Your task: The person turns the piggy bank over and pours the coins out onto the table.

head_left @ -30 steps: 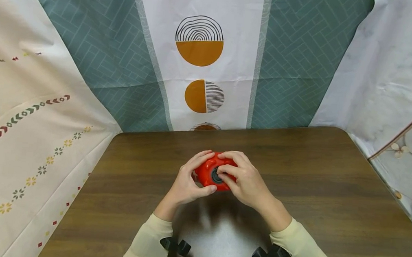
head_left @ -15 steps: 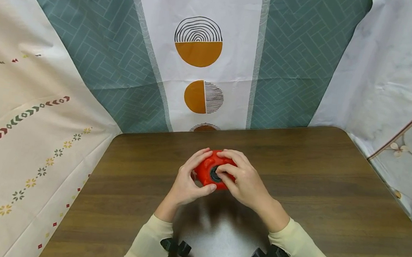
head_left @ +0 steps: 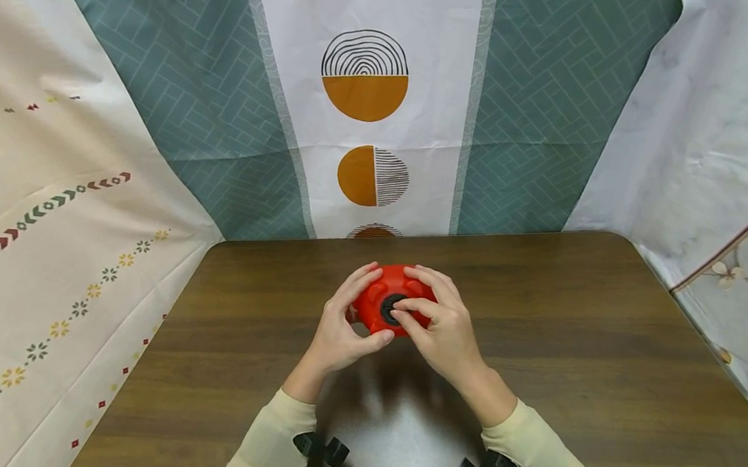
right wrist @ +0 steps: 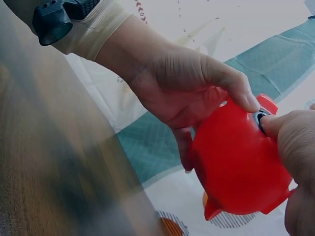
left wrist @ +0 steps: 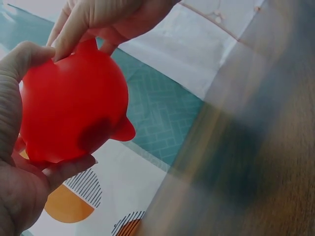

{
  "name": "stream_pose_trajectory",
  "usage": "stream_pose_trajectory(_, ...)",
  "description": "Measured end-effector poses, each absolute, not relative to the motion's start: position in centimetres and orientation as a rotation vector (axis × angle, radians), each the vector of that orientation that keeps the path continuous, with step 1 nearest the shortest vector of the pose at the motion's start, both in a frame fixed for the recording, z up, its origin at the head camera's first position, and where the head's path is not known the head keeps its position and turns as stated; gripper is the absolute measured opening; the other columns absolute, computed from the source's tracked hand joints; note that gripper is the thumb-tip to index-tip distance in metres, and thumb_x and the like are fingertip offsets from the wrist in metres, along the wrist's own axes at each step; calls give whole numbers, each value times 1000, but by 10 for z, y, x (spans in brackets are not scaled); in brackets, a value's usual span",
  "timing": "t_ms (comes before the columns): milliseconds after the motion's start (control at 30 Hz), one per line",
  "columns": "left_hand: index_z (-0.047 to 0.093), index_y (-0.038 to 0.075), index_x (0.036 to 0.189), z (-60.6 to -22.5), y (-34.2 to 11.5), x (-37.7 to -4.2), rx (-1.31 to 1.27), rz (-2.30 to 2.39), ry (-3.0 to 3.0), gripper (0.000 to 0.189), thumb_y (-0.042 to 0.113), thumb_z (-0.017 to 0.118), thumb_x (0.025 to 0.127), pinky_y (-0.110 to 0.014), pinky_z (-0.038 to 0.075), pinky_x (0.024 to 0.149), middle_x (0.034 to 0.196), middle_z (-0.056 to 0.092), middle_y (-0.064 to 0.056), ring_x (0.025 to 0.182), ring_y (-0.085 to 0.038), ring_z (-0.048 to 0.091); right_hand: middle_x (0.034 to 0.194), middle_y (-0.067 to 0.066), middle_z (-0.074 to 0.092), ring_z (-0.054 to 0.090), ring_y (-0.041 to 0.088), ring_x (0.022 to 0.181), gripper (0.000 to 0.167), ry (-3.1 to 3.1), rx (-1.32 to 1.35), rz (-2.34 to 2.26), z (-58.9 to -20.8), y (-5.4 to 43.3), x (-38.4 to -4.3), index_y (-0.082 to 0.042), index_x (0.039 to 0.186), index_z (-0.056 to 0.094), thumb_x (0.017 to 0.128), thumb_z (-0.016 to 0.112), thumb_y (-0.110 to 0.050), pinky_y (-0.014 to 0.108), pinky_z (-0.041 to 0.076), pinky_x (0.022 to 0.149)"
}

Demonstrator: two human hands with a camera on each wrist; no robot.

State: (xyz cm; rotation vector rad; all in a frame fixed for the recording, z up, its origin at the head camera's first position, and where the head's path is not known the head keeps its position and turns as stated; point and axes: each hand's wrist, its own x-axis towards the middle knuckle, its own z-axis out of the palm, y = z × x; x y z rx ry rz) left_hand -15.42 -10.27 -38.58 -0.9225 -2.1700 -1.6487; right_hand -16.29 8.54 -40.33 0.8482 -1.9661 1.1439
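Note:
A glossy red piggy bank [head_left: 371, 306] with stubby legs is held above the table, its underside turned toward the head camera. My left hand [head_left: 337, 338] grips its left side, thumb near the bottom edge and fingers around the far side. At the centre of the underside sits a round black stopper [head_left: 388, 308]. My right hand [head_left: 448, 336] pinches at this stopper with thumb and index finger, while other fingers rest over the bank's far right edge. In the left wrist view the bank's smooth rounded body [left wrist: 74, 103] shows; the right fingertips partly cover the stopper [right wrist: 261, 117].
Beneath the hands is a brown wood-grain table [head_left: 540, 315]. A green and white patterned cloth [head_left: 531, 114] hangs behind it, with a cream cloth [head_left: 80, 237] at left and a marbled one [head_left: 722, 145] at right. Black wrist cameras [head_left: 336, 453] sit on both sleeves.
The piggy bank has moved slightly away from the body, with both hands following. The right hand's pinch has shifted a little, and more of the black stopper shows.

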Motion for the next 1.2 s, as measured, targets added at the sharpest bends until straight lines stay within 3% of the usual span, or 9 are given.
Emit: stream_pose_trajectory(1200,48,-4,136,-385,-107,-155,-948,-1630,-2129,70,-5,76,71,-38,58,73,146,37,-18,113,-32,56,123,12,61,48,31,122,10,-1934,826,1163,-399,80,-160,-2,83,75,75,80,-5,38,49,95)
